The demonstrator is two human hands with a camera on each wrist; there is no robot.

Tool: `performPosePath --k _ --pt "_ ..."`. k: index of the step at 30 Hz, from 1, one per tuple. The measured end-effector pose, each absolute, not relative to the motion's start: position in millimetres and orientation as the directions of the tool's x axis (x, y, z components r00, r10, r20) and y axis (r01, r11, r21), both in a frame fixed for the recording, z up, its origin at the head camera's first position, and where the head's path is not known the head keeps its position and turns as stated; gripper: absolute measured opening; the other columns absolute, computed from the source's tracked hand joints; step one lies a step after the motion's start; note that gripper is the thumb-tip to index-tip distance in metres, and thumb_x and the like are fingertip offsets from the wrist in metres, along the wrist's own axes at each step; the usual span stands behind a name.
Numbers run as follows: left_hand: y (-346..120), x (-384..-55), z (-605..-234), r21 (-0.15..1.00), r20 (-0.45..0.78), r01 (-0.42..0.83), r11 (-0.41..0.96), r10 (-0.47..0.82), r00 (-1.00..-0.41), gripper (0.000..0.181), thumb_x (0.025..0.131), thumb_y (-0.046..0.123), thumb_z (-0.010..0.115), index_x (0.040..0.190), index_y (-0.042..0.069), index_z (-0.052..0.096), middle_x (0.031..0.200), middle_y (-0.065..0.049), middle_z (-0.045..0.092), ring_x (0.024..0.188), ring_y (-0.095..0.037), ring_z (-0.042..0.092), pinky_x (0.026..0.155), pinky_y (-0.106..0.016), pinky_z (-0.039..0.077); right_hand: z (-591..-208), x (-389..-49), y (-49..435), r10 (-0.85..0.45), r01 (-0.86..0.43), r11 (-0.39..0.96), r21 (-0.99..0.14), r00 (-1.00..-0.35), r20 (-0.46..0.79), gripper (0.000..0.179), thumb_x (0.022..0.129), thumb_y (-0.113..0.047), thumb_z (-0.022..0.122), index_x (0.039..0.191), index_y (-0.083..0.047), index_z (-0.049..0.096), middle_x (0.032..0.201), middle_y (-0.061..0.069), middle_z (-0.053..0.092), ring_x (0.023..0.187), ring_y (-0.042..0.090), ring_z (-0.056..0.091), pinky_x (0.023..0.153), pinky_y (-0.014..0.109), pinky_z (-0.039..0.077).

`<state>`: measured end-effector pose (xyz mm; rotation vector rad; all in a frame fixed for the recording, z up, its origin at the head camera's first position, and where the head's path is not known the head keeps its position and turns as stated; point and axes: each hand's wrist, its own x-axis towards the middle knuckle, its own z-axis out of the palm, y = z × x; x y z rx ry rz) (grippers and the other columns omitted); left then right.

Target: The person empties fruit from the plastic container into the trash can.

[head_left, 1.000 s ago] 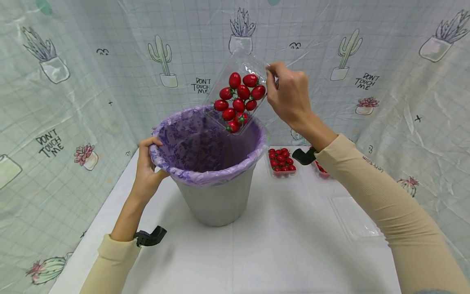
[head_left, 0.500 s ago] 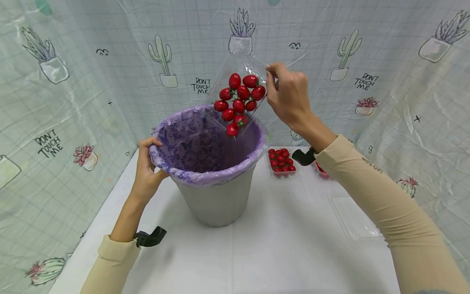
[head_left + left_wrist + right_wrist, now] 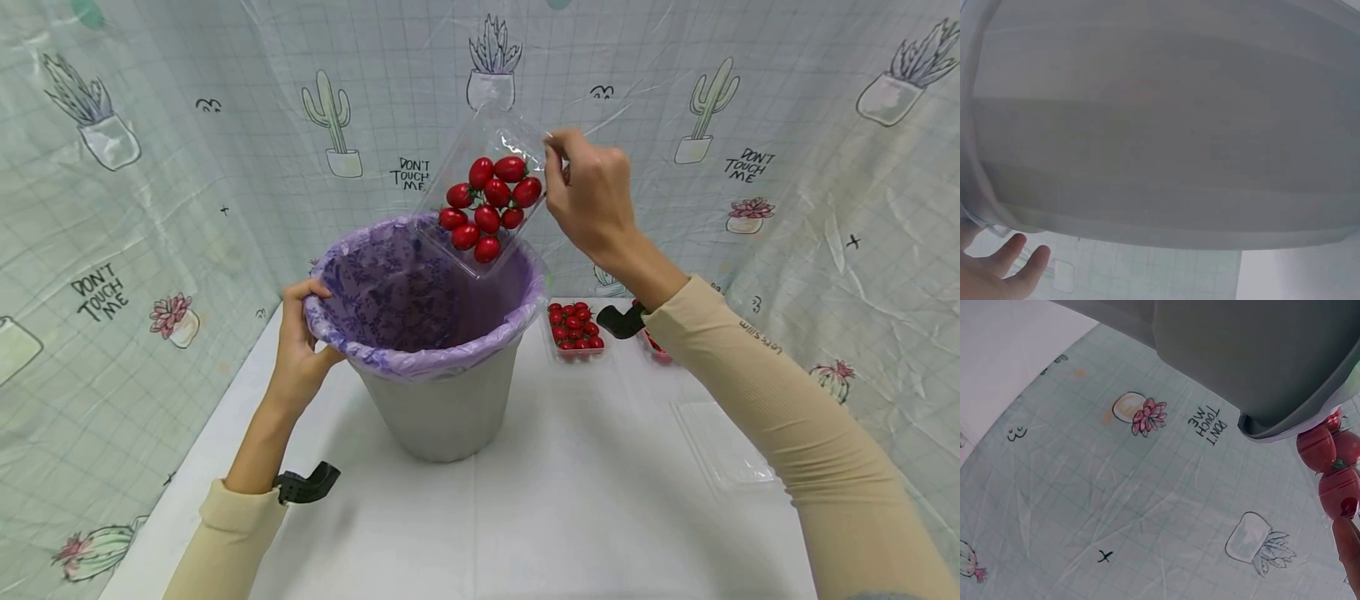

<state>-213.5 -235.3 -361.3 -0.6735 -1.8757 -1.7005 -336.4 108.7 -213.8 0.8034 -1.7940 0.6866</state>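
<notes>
My left hand (image 3: 300, 342) grips the rim of a grey trash bin (image 3: 442, 412), fingers over its purple patterned liner (image 3: 450, 362) and thumb outside. The bin wall (image 3: 1160, 137) fills most of the left wrist view, with fingers (image 3: 1032, 269) at the lower left. Above the bin's mouth, my right hand (image 3: 592, 192) pinches the right edge of a clear plastic container (image 3: 453, 150). The container tilts down toward the opening, several red cherry tomatoes (image 3: 497, 193) in it. In the right wrist view, tomatoes (image 3: 1338, 494) show beside a fingertip (image 3: 1347, 540). Most of the bin's inside is hidden.
A filled tomato container (image 3: 576, 329) stands right of the bin. Another tomato container (image 3: 658, 348) is partly hidden behind the right forearm. A flat clear plastic piece (image 3: 723, 446) lies on the white table (image 3: 555, 517). Printed sheeting (image 3: 247, 167) surrounds the table.
The lowest tomatoes have slid over the container's lower edge and out of sight toward the bin. Others have shifted slightly downward. Both hands stay nearly where they were.
</notes>
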Motion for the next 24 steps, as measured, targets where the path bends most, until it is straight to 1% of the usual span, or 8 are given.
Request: performPosePath --k 4,9,12,16,18,20,23,24 --pt "-234.6 -212.8 -361.3 0.743 0.666 0.664 0.084 0.016 -0.746 0.083 0.081 0.047 0.088 0.131 0.002 0.039 0.134 -0.009 0.043 0.117 -0.023 0.048 0.099 -0.026 0.039 -214.9 -336.5 108.9 -0.211 -0.784 0.615 -0.086 -0.269 0.94 0.018 0.099 -0.001 0.057 0.102 0.008 0.071 0.081 0.02 0.076 0.053 0.025 0.058 0.055 0.03 0.041" --pt "-234.3 -212.2 -361.1 0.736 0.672 0.671 0.092 0.022 -0.74 0.075 0.084 0.041 0.086 0.131 0.004 0.04 0.135 -0.009 0.042 0.117 -0.023 0.047 0.1 -0.025 0.039 -215.5 -336.7 109.0 -0.217 -0.785 0.614 -0.083 -0.269 0.938 0.018 0.099 -0.001 0.056 0.102 0.009 0.072 0.082 0.02 0.076 0.053 0.025 0.059 0.055 0.029 0.04" --pt "-233.7 -211.8 -360.8 0.734 0.675 0.674 0.088 0.022 -0.738 0.073 0.085 0.041 0.086 0.131 0.007 0.041 0.135 -0.009 0.042 0.118 -0.022 0.048 0.1 -0.025 0.039 -215.5 -336.6 108.8 -0.217 -0.786 0.612 -0.088 -0.274 0.937 0.019 0.099 -0.001 0.057 0.102 0.009 0.072 0.081 0.021 0.076 0.054 0.025 0.061 0.055 0.029 0.041" --pt "-232.4 -211.4 -359.9 0.734 0.676 0.675 0.082 0.019 -0.737 0.077 0.083 0.043 0.087 0.131 0.005 0.041 0.135 -0.01 0.043 0.116 -0.023 0.048 0.099 -0.026 0.04 -215.5 -336.4 109.1 -0.213 -0.786 0.611 -0.092 -0.275 0.938 0.019 0.1 -0.002 0.057 0.102 0.009 0.072 0.08 0.02 0.075 0.054 0.025 0.061 0.055 0.029 0.04" --pt "-232.2 -211.5 -359.9 0.735 0.674 0.673 0.084 0.014 -0.738 0.083 0.082 0.044 0.088 0.131 -0.001 0.038 0.134 -0.011 0.043 0.116 -0.024 0.048 0.099 -0.026 0.04 -215.5 -336.5 109.2 -0.211 -0.787 0.611 -0.091 -0.272 0.939 0.019 0.1 -0.002 0.057 0.102 0.009 0.072 0.079 0.02 0.075 0.053 0.025 0.06 0.055 0.029 0.04" --pt "-232.4 -211.6 -360.2 0.735 0.674 0.672 0.088 0.011 -0.739 0.085 0.081 0.045 0.088 0.131 -0.002 0.037 0.134 -0.011 0.043 0.115 -0.024 0.048 0.098 -0.026 0.04 -215.1 -336.1 109.0 -0.209 -0.786 0.612 -0.094 -0.275 0.938 0.019 0.1 -0.002 0.057 0.102 0.009 0.072 0.079 0.02 0.075 0.053 0.025 0.06 0.055 0.028 0.04" --pt "-232.8 -212.2 -360.4 0.733 0.676 0.675 0.087 0.017 -0.736 0.082 0.082 0.043 0.087 0.131 0.0 0.038 0.133 -0.011 0.043 0.115 -0.024 0.048 0.098 -0.027 0.04 -214.6 -335.8 109.1 -0.202 -0.782 0.614 -0.103 -0.282 0.938 0.019 0.1 -0.003 0.057 0.101 0.008 0.072 0.078 0.019 0.075 0.054 0.025 0.061 0.055 0.027 0.039" --pt "-232.8 -212.2 -360.3 0.733 0.677 0.676 0.084 0.018 -0.736 0.078 0.082 0.043 0.087 0.13 0.003 0.04 0.133 -0.011 0.043 0.115 -0.024 0.048 0.098 -0.026 0.04 -214.5 -335.7 109.1 -0.2 -0.781 0.616 -0.106 -0.285 0.937 0.019 0.1 -0.003 0.057 0.101 0.008 0.072 0.078 0.019 0.075 0.054 0.025 0.061 0.055 0.027 0.039"
